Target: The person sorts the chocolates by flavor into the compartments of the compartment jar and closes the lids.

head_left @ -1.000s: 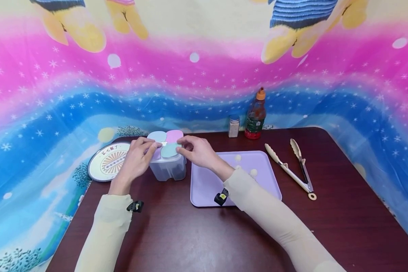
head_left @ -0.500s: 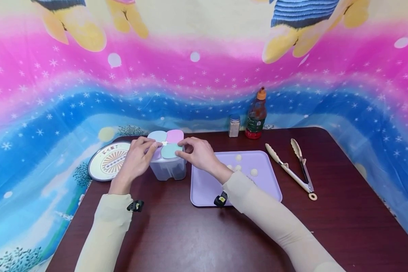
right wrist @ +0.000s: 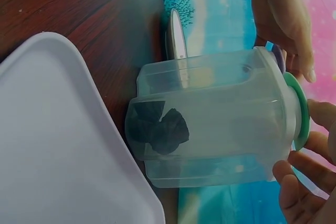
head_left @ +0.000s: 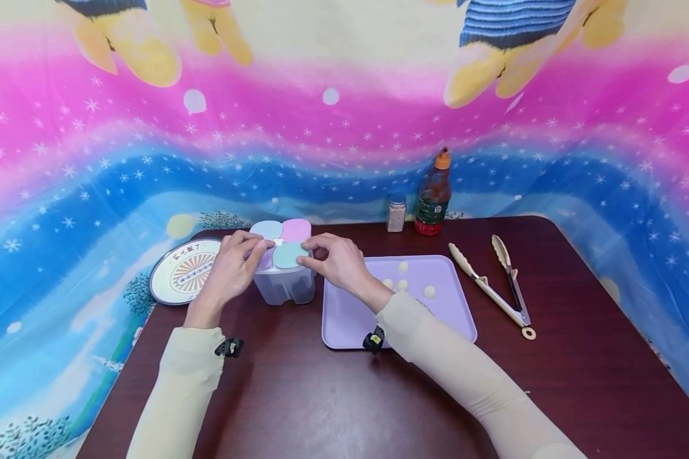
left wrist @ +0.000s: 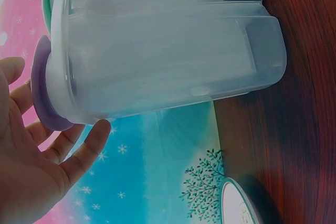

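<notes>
A clear plastic storage container [head_left: 284,288] stands upright on the table, topped by four-petal coloured lids: pale blue [head_left: 265,229], pink [head_left: 297,231], purple and green [head_left: 289,255]. My left hand [head_left: 229,268] holds the container's top at the left, fingers round the purple lid [left wrist: 42,90] and its rim in the left wrist view. With thumb and fingers, my right hand [head_left: 340,260] grips the edge of the green lid from the right; other fingers lie by the white rim in the right wrist view. Dark, flat-looking pieces [right wrist: 163,129] sit inside the container.
A lilac tray [head_left: 344,328] with several small pale round pieces [head_left: 429,292] lies right of the container. Open tongs [head_left: 517,312] are farther right. A red sauce bottle [head_left: 433,201] and a shaker jar [head_left: 397,213] stand behind. A patterned plate [head_left: 175,280] is at left.
The green lid has shifted slightly right and sits flatter than a second ago. My right hand has moved slightly with it, uncovering more of the pale pieces. The left hand stays put.
</notes>
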Available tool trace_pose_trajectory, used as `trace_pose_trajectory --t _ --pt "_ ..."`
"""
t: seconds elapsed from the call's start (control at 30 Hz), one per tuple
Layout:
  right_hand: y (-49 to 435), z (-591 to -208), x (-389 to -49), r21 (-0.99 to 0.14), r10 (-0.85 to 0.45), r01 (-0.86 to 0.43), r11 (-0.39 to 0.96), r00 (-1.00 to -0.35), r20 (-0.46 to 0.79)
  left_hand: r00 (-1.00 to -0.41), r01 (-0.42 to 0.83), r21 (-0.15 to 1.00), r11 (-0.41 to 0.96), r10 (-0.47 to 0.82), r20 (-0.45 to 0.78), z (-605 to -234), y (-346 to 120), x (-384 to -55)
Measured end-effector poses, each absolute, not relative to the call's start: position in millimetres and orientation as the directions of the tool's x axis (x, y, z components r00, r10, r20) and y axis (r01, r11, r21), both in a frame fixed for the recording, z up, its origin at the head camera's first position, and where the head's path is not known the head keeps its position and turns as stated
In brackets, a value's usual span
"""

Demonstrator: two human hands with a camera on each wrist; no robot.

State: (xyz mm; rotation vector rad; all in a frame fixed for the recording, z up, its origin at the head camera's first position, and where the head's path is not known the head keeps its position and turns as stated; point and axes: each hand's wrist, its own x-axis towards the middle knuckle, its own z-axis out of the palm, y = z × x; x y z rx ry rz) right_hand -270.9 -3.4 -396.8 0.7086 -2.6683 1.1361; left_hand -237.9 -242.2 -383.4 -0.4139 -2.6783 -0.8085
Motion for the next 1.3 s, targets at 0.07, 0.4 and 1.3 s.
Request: trace_pose_trajectory --t 0.07,0.4,1.3 --pt "-3.3 -397.4 -270.3 -0.633 -0.357 -0.477 0.610 -0.878 0.318 -0.911 0.356 0.487 0.797 0.180 0.372 -383.6 -242.2 -237.7" --pt "-4.4 -400.7 -268.1 -0.614 -0.345 -0.471 0.633 -0.882 0.321 -0.914 0.355 0.488 0.797 0.185 0.362 -384.2 -242.7 -237.7" --pt "-2.7 -402.4 -269.0 -0.611 -0.347 -0.492 0.620 -0.871 0.349 -0.921 0.348 0.485 0.802 0.194 0.339 -381.9 -244.2 -237.6"
